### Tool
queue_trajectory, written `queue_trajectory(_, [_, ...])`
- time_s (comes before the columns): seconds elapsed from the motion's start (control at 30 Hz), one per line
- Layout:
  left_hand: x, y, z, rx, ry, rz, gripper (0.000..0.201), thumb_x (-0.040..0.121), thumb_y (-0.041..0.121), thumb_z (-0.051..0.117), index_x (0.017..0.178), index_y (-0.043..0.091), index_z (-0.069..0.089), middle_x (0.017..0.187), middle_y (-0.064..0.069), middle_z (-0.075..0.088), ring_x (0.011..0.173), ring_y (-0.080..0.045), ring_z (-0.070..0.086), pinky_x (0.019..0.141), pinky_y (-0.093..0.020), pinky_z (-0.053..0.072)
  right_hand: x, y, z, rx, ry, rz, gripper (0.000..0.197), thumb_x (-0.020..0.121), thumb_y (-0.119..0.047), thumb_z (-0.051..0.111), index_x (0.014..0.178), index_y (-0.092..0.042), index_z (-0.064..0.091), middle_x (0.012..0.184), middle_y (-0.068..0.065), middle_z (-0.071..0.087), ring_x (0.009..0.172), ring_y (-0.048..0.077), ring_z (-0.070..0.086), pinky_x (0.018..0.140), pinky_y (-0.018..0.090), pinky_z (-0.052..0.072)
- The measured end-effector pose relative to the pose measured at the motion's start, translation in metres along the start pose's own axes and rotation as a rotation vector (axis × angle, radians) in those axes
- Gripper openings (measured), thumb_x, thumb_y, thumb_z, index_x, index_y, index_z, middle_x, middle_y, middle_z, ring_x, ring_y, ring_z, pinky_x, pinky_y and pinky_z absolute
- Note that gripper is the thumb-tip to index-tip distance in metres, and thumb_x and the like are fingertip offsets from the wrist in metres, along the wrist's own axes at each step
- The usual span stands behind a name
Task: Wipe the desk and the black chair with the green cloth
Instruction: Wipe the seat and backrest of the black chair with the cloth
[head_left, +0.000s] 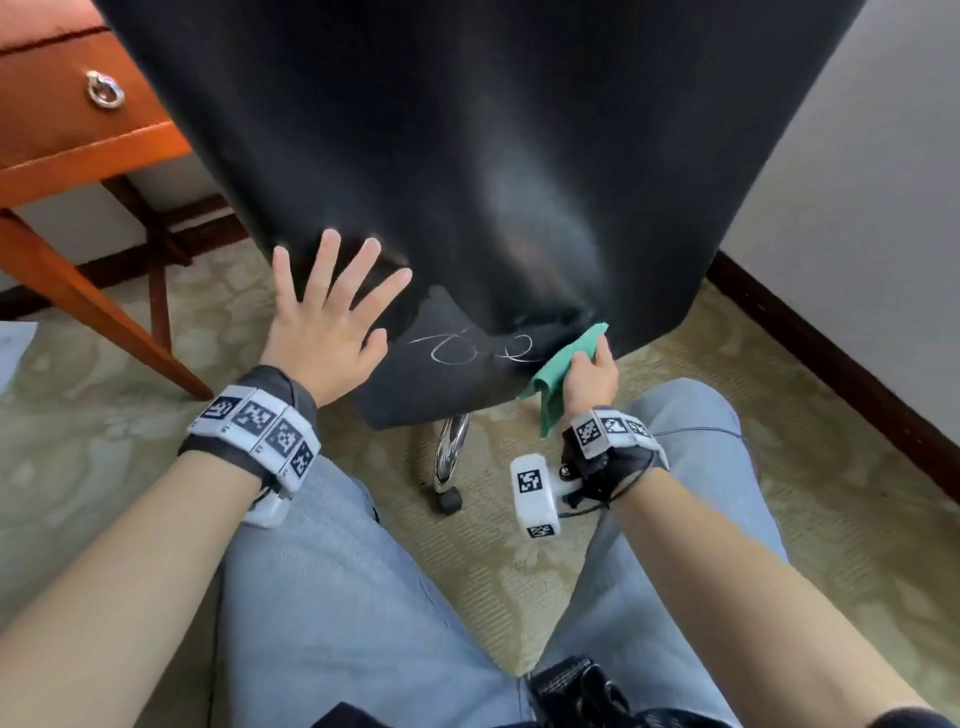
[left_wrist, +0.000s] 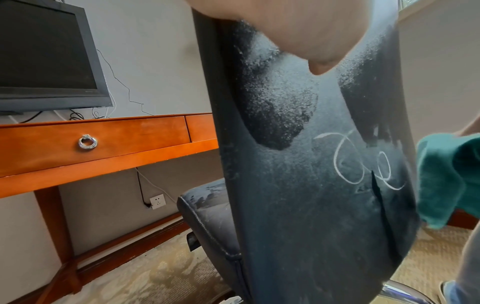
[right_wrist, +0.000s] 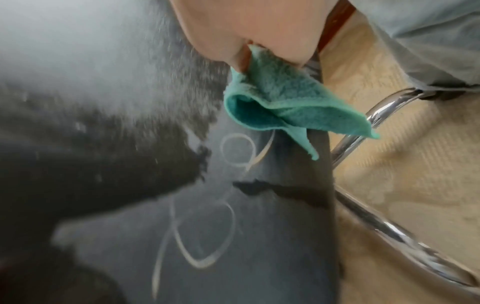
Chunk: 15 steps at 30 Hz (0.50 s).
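The black chair (head_left: 467, 156) fills the upper head view, its backrest turned toward me. White scribbles (head_left: 472, 349) mark the lower back of the chair (left_wrist: 311, 185), near a small tear. My left hand (head_left: 332, 312) lies flat with fingers spread against the backrest's lower left part. My right hand (head_left: 589, 376) grips the crumpled green cloth (head_left: 561, 371) and holds it against the backrest's lower right edge. In the right wrist view the green cloth (right_wrist: 280, 102) hangs from my fingers just above the scribbles (right_wrist: 236, 152). The orange wooden desk (head_left: 78, 124) stands at the upper left.
A desk drawer with a ring handle (head_left: 105, 91) faces me. A chrome chair leg with a castor (head_left: 449, 467) sits on the patterned carpet between my knees. A wall with dark skirting (head_left: 831, 353) runs along the right. A monitor (left_wrist: 46, 57) stands on the desk (left_wrist: 103, 144).
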<state>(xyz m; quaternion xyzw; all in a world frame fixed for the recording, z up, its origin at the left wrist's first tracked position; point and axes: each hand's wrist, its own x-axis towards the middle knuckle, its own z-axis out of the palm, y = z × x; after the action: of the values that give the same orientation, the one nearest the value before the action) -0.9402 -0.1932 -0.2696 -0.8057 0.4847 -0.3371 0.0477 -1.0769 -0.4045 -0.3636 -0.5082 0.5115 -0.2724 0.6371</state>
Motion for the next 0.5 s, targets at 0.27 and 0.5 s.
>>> queue_trajectory(0.27, [0.002,0.004,0.019,0.004,0.122,-0.022,0.055,0.085,0.029,0.047,0.139,0.026,0.037,0.141,-0.009,0.021,0.134,-0.034,0.004,0.097,-0.071,0.015,0.030,-0.055,-0.003,0.162,0.140,-0.027,0.048,0.099,-0.006,0.030,0.147,-0.011,0.032,0.143,0.009,0.044,0.106,0.014,0.044,0.061,0.001,0.035])
queue_trajectory(0.5, [-0.002,-0.002,0.033,0.020,0.189,-0.013,0.066,0.087,0.028,0.048,0.147,0.034,0.022,0.146,-0.001,0.005,0.141,-0.027,-0.007,0.101,-0.069,0.014,0.020,-0.024,0.064,0.318,0.172,-0.073,0.055,0.098,-0.019,0.033,0.148,-0.030,0.013,0.154,0.010,0.024,0.126,0.022,0.040,0.109,0.035,0.029])
